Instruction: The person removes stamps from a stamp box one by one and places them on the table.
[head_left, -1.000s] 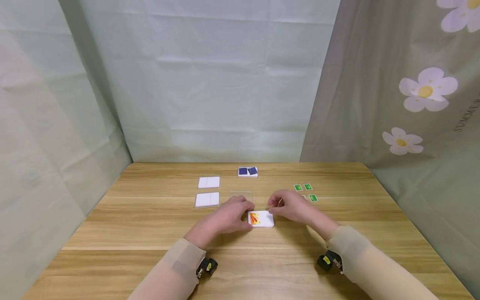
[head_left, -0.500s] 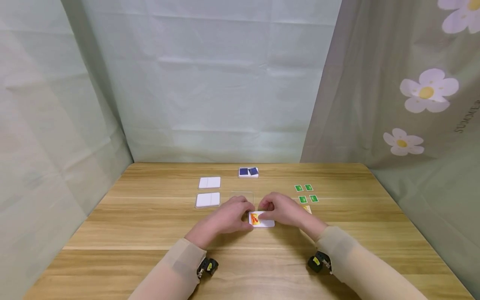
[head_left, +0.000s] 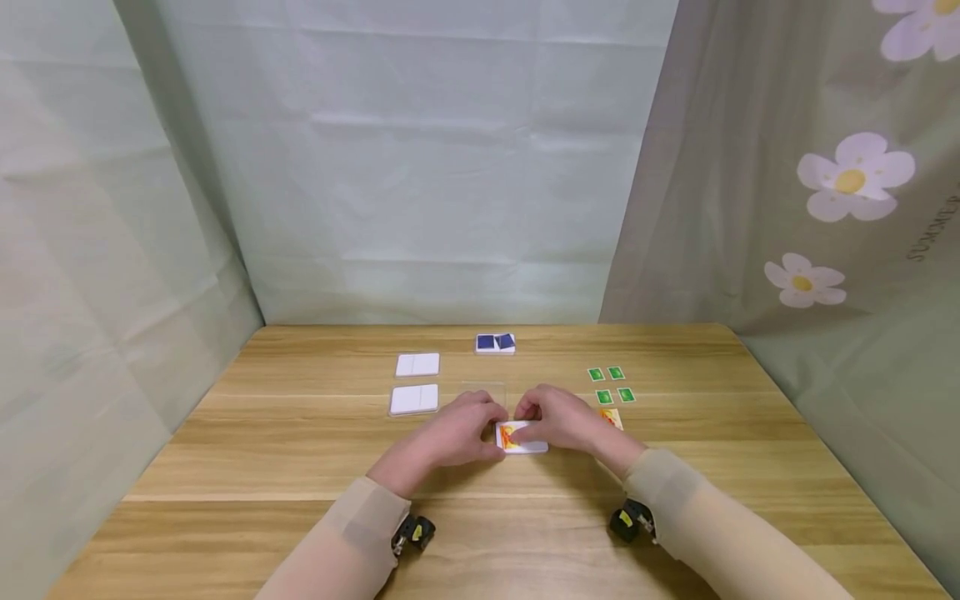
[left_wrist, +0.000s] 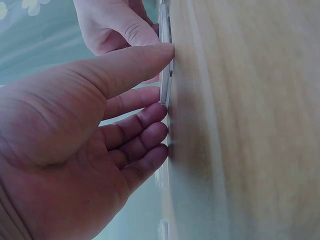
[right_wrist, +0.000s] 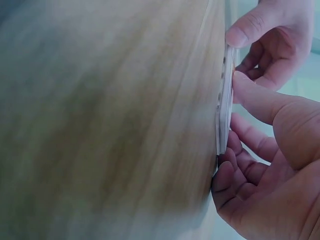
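Flat on the wooden table [head_left: 525, 533], a white rectangular card [head_left: 536, 448] shows a small orange-and-yellow picture square [head_left: 506, 442] on its left half. My left hand [head_left: 461, 429] grips the card's left end, thumb at the near edge and fingers along the far edge. From the right, my right hand [head_left: 564, 418] rests its thumb over the picture square, the other fingers curling by the card's far side. In the right wrist view the layered white card [right_wrist: 223, 110] stands edge-on, its end beside the right fingertips [right_wrist: 222, 172].
Two blank white cards [head_left: 414, 399] lie left, near a clear plate [head_left: 483, 387]. A white card bearing dark blue squares [head_left: 486, 342] sits at the back. Several green squares [head_left: 616, 373] and another orange picture square [head_left: 617, 417] lie right. Curtains [head_left: 420, 167] surround the table.
My right hand has moved left from the card's right end onto the picture square, uncovering a second orange square on the right. My left hand keeps its grip on the card.
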